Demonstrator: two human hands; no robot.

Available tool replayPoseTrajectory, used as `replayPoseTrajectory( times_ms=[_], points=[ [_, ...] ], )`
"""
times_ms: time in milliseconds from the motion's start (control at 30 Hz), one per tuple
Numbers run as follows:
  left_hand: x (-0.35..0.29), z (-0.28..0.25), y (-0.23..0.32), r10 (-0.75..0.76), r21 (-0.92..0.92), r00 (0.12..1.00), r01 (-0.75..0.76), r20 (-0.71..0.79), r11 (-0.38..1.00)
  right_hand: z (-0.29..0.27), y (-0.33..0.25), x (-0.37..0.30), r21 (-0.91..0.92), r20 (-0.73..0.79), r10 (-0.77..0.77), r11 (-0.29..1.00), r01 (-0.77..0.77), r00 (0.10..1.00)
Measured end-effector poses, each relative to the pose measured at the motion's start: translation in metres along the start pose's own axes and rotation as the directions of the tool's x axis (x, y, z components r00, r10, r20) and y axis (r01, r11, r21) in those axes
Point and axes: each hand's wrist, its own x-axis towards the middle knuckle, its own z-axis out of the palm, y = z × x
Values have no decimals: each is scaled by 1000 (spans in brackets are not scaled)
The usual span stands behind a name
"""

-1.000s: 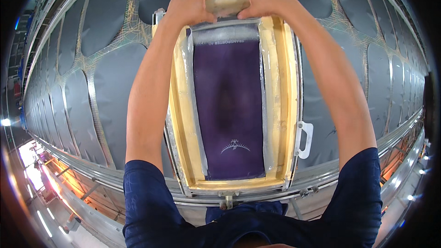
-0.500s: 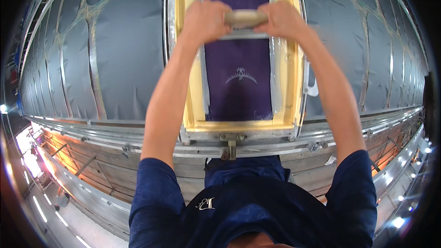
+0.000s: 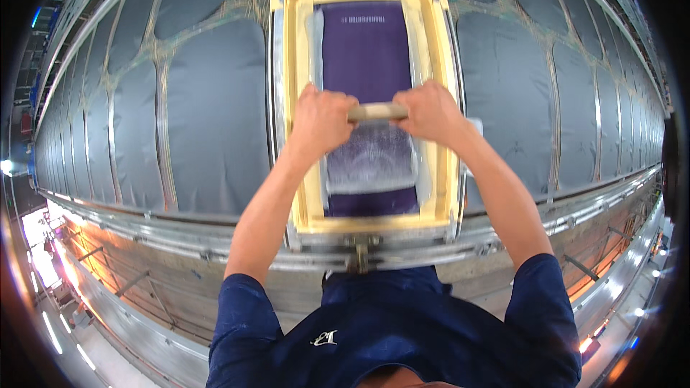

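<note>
A squeegee with a pale wooden handle lies across a printing screen, gripped at both ends. My left hand is closed round its left end and my right hand round its right end. The screen has a purple window with small pale lettering at its far end. Yellowish tape borders surround this window inside a metal frame. Just on the near side of the handle, a cloudy, whitish translucent band covers the window. The squeegee's blade cannot be made out under my hands.
Dark grey fabric panels stretch along the long table to both sides of the frame. A metal rail runs along the near edge, with a clamp-like metal bracket at the frame's near end.
Both hands have drawn the squeegee toward me along the screen. The whitish band now shows over the near part, where a pale emblem was plain before. The view has also shifted, showing the frame's far end.
</note>
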Motion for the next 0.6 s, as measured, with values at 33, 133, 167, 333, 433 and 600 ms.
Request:
replayPoseTrajectory(
  times_ms=[33,133,167,333,433,600],
  points=[
    [35,-9,-18,6,31,1000,-6,-8,999,-18,16,32,49,1,54,997,-54,999],
    [137,-30,-74,30,138,999,-26,-27,990,-46,80,127,-8,-103,-39,999,38,994],
    [165,-37,-85,-10,164,1000,14,-23,986,-58,96,155,-27,-35,3,1000,-4,999],
    [262,-44,-138,0,134,999,6,-40,991,-90,151,237,48,68,43,998,-47,997],
    [281,-37,-142,-53,59,998,50,38,997,-87,168,248,59,39,31,998,-33,999],
    [270,-50,-135,-14,75,1000,13,3,997,-88,156,247,34,4,9,999,-10,1000]
  ],
)
